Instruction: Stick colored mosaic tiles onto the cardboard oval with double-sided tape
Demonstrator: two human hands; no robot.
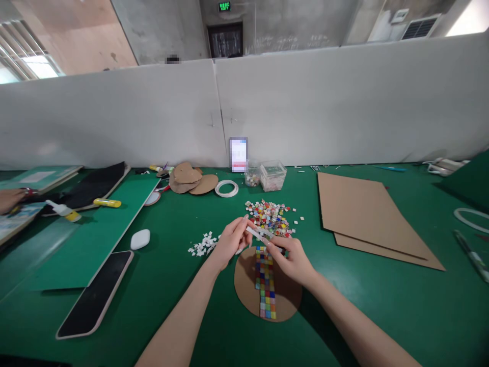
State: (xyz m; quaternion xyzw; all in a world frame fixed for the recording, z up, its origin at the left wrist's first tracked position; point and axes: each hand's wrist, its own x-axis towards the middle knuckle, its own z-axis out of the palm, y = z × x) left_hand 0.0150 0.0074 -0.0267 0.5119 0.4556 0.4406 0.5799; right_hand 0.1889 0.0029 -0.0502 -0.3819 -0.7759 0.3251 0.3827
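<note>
My left hand point(231, 242) and my right hand point(292, 259) meet above a round cardboard piece point(244, 285), both with closed fingers. Between them they pinch a narrow white strip point(255, 233) that looks like tape. Small coloured mosaic tiles point(267, 293) form a band down the middle of the cardboard, partly covered at the top by my right hand. Just beyond my fingers lies a heap of loose mixed-colour tiles point(269, 214). Left of my left hand is a smaller pile of white tiles point(203, 244).
Behind the heap stand a clear plastic box point(273, 176) and a lit phone point(239, 154). A white ring-shaped roll point(226, 188) and cardboard discs point(187, 178) are back left. Large cardboard sheets point(367, 214) lie right; a dark phone point(95, 295) and earbud case point(140, 239) left. Another person's hand point(11, 200) is far left.
</note>
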